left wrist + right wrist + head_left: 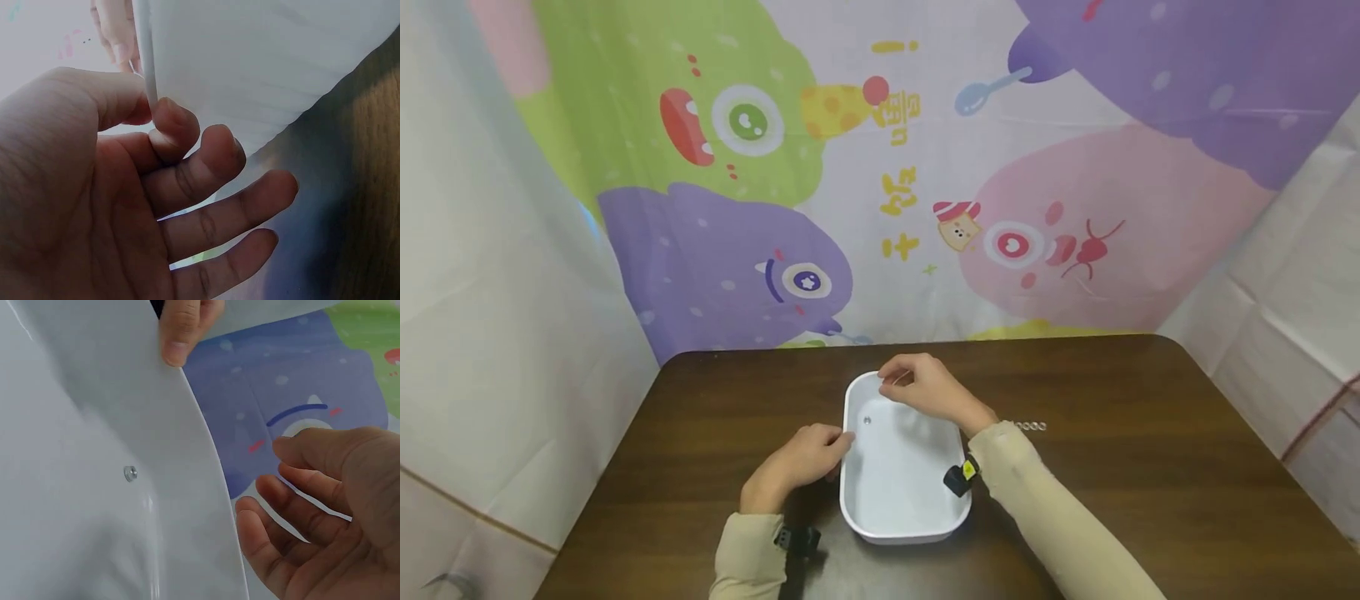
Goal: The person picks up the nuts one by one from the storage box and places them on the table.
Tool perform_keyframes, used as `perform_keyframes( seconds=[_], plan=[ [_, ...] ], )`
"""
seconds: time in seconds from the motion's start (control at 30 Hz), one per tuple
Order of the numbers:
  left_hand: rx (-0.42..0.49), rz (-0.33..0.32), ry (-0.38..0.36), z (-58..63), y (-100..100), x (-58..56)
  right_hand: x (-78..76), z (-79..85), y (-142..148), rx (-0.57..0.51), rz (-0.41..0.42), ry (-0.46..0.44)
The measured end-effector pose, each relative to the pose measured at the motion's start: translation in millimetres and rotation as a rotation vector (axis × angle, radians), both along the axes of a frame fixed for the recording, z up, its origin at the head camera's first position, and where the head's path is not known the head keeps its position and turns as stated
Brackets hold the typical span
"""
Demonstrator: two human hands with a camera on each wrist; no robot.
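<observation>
A white rectangular tub [898, 479] with rounded corners stands on the table. My left hand [808, 456] pinches its left rim, thumb inside and bent index finger [178, 125] against the outer wall, the other fingers spread apart below. Over the tub's far end is my right hand [928, 387]. In the right wrist view its thumb and loosely bent fingers [256, 540] are apart with nothing between them, close beside the rim. One small, clear, ring-like piece [130, 473] lies inside the tub, toward its far left.
Several small clear pieces [1032, 426] lie in a row on the dark wooden table [1120, 467], right of the tub and partly behind my right forearm. A cartoon-printed cloth [895, 292] hangs behind the table's far edge. Pale sheets [497, 358] hang at the sides.
</observation>
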State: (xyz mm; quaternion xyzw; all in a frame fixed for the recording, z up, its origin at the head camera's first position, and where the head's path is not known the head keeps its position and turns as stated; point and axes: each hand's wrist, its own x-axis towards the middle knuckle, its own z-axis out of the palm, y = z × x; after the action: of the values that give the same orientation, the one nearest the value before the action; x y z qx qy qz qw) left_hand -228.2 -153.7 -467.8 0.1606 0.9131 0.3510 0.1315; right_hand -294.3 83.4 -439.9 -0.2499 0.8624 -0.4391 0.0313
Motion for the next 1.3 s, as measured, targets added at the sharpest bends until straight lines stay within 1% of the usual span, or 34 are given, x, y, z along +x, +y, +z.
perform_keyframes(
  seconds=[0.17,0.3,0.47,0.7,0.9,1.1,1.3],
  plan=[
    [-0.003,-0.002,0.008,-0.9,1,-1.5,-1.3,0.8,-8,0.012,0.012,-0.012],
    [-0.004,-0.013,0.007,-0.1,1,-0.9,-1.8,-2.8,-12,0.005,-0.004,-0.031],
    [-0.014,-0.013,0.008,0.0,0,-1.2,-2.4,-6.6,-18,0.023,-0.017,-0.053],
    [-0.01,-0.024,0.02,-1.5,-1,-2.3,-1.9,-12.7,-25,0.057,-0.004,-0.078],
    [-0.006,-0.024,0.016,-0.3,-1,-2.0,-4.2,-20.4,-30,0.069,-0.017,-0.089],
    [-0.001,-0.016,0.013,1.2,-2,-1.4,-7.4,-28.4,-34,0.092,-0.001,-0.096],
    [-0.001,-0.021,0.009,-0.6,-2,-2.2,-8.4,-33.3,-36,0.107,0.027,-0.09]
  ],
)
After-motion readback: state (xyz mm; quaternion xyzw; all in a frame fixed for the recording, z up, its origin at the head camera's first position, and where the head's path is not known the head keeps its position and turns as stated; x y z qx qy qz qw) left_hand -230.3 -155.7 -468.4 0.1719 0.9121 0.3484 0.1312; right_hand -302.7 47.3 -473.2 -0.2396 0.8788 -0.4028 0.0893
